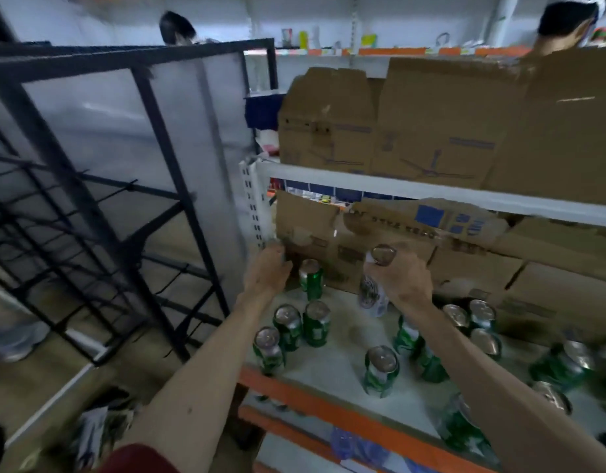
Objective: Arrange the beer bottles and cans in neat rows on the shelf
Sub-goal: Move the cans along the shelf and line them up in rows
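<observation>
Several green beer cans stand scattered on the white shelf point(332, 380), which has an orange front edge. Three of them point(287, 327) form a loose group at the left front, and one green can point(311, 278) stands at the back left. My left hand point(268, 272) is at the back left corner, right beside that can, its fingers curled against the cardboard; whether it holds anything is hidden. My right hand point(402, 278) grips a white can point(373, 297) near its top and holds it upright just above the shelf. More green cans point(380, 370) stand to the right.
Flattened cardboard boxes point(397, 233) line the back of the shelf, with more point(431, 121) on the level above the white beam point(397, 189). A black metal rack point(90, 199) leans at the left. Two people stand behind the shelving. Packets lie on the floor at the lower left.
</observation>
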Available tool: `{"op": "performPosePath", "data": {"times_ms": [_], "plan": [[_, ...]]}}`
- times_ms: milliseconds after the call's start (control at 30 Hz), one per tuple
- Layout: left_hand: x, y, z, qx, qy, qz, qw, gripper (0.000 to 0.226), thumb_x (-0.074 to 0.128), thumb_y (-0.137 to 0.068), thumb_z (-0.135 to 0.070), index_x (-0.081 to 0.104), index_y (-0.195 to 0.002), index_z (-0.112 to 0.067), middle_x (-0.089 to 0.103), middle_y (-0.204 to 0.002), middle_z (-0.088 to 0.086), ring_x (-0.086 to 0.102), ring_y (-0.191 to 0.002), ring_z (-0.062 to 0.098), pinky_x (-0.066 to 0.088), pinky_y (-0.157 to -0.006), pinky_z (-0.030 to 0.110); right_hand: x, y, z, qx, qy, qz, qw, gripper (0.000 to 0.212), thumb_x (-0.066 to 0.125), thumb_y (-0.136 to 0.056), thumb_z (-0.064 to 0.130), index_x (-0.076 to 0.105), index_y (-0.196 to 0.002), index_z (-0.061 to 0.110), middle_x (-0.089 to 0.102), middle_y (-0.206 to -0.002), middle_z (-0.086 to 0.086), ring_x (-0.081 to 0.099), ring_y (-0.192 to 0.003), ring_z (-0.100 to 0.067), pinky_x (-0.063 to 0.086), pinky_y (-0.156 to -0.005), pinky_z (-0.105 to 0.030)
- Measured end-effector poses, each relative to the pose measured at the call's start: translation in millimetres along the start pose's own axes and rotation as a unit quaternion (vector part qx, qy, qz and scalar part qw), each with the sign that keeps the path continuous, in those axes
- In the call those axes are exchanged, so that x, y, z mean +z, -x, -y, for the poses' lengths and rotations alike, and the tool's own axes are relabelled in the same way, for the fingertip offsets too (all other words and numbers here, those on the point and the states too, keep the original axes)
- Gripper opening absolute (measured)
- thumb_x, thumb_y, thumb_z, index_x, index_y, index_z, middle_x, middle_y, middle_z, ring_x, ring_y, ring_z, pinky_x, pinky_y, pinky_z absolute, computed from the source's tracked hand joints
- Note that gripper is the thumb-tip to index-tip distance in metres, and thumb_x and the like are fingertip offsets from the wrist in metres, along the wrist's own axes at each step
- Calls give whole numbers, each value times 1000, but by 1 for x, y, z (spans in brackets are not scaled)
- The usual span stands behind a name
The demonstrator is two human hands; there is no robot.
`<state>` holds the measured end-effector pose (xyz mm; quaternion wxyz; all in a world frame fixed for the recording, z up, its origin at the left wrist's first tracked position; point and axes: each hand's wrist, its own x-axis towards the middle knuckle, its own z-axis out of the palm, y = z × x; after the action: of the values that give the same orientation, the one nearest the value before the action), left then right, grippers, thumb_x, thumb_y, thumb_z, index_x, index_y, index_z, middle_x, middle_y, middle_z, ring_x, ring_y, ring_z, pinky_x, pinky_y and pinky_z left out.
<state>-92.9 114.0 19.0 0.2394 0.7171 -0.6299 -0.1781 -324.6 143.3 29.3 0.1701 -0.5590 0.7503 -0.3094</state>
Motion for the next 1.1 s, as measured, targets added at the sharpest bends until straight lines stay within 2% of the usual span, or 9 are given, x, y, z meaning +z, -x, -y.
{"op": "performPosePath", "data": {"times_ms": [167, 333, 433, 567, 667, 733, 867, 1000, 1100], "plan": [[-6, -11, 25, -51, 32, -30, 998, 29, 59, -93, -19, 59, -122, -17, 65, -123, 7, 65, -106, 30, 56, -85, 43, 26, -5, 17, -6, 6, 27, 1000, 40, 67, -69, 54, 70, -90, 20, 71, -81, -2, 68, -74, -23, 59, -65, -37], [4, -43, 49, -77, 77, 4, 994, 38, 61, -95, -17, 48, -129, -8, 57, -122, 9, 58, -106, 26, 46, -81, 36, 37, -12, 23, -10, 9, 27, 1000, 47, 72, -72, 52, 65, -104, 19, 71, -94, -6, 68, -86, -28, 58, -73, -41], [14, -77, 66, -74, 81, 36, 993, 49, 70, -89, -23, 49, -130, -7, 57, -128, 12, 58, -111, 30, 52, -93, 44, 41, -22, 16, -19, 10, 28, 999, 46, 73, -76, 49, 62, -110, 19, 70, -101, -5, 66, -94, -29, 56, -78, -41], [40, -119, 70, -86, 49, 68, 993, 49, 74, -87, -24, 53, -124, 2, 58, -124, 20, 60, -105, 35, 52, -77, 43, 52, -34, 3, -3, 14, 26, 1000, 45, 75, -77, 45, 62, -114, 22, 70, -103, -3, 66, -96, -26, 56, -81, -40], [60, -134, 66, -97, 57, 80, 990, 68, 68, -90, -26, 38, -138, 12, 49, -137, 24, 54, -118, 42, 50, -94, 52, 61, -38, -6, -3, 38, 29, 999, 47, 72, -79, 44, 59, -118, 24, 71, -103, -2, 67, -94, -25, 56, -82, -41], [71, -142, 71, -97, 56, 63, 992, 79, 63, -82, -37, 35, -139, 9, 46, -138, 27, 52, -119, 43, 49, -95, 53, 66, -39, -9, 1, 46, 32, 998, 49, 71, -79, 45, 57, -120, 24, 71, -102, -2, 68, -94, -26, 56, -82, -42], [71, -142, 75, -93, 57, 31, 994, 49, 70, -85, -21, 49, -124, 1, 57, -117, 20, 59, -107, 38, 50, -85, 45, 71, -41, -12, 16, 51, 19, 998, 50, 72, -77, 47, 58, -118, 21, 71, -99, -2, 68, -90, -26, 58, -79, -42], [63, -126, 68, -80, 58, 20, 995, 54, 76, -82, -21, 47, -126, -5, 55, -114, 13, 57, -103, 32, 50, -80, 44, 69, -42, -7, 12, 49, 16, 999, 52, 74, -77, 44, 58, -121, 21, 71, -99, -1, 67, -90, -24, 57, -78, -38], [57, -118, 60, -43, 36, 8, 998, 44, 76, -77, -29, 56, -113, -14, 62, -102, 4, 62, -87, 25, 57, -76, 44, 64, -39, 0, 7, 40, 9, 999, 49, 74, -76, 43, 59, -117, 21, 71, -98, -2, 67, -90, -24, 57, -79, -40]]}}
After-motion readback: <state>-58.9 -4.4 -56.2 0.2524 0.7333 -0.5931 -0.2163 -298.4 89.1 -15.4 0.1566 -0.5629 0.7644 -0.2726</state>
